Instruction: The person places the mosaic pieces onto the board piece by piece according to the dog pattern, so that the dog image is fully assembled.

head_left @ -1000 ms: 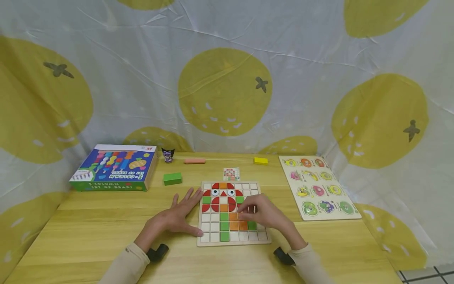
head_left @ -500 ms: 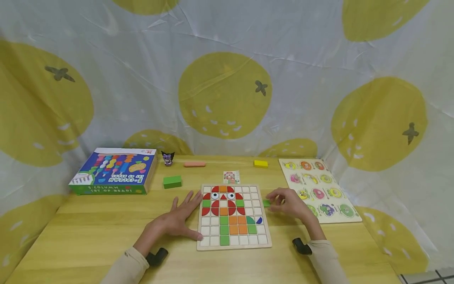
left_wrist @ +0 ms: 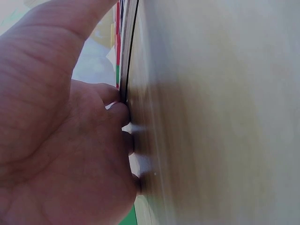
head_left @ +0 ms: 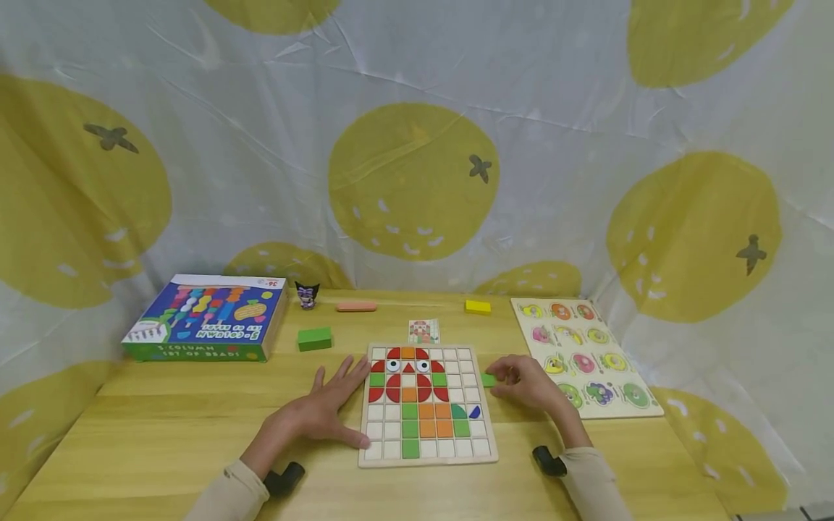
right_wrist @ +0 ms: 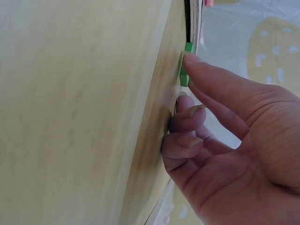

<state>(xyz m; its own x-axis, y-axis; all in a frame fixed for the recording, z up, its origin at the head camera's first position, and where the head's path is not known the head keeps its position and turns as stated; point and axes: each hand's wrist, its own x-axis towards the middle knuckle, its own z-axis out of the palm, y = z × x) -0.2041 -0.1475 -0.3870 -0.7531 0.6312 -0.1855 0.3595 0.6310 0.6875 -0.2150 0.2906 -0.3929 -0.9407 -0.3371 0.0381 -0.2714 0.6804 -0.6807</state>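
A square wooden grid board [head_left: 426,460] lies on the table with red, orange, green and white squares making a figure; a green piece and a blue piece are at its right side. My left hand [head_left: 326,411] lies along the board's left edge, fingers spread and thumb at the lower left corner; in the left wrist view this hand [left_wrist: 65,131] is beside the board's edge. Just right of the board, my right hand [head_left: 526,380] pinches a small green block [head_left: 488,380] between thumb and fingers. The right wrist view shows the thumb on the green block [right_wrist: 186,70], other fingers curled below.
Behind the board lies a small picture card [head_left: 424,331]. A green block [head_left: 315,339], a pink stick [head_left: 356,307], a yellow block [head_left: 478,307] and a figurine [head_left: 306,295] stand farther back. A bead-set box [head_left: 208,318] is at left, a fruit puzzle board [head_left: 580,354] at right.
My right hand has moved off the board to its right side and come to the green block there. The green and blue pieces it covered are now visible. My left hand has stayed in place.
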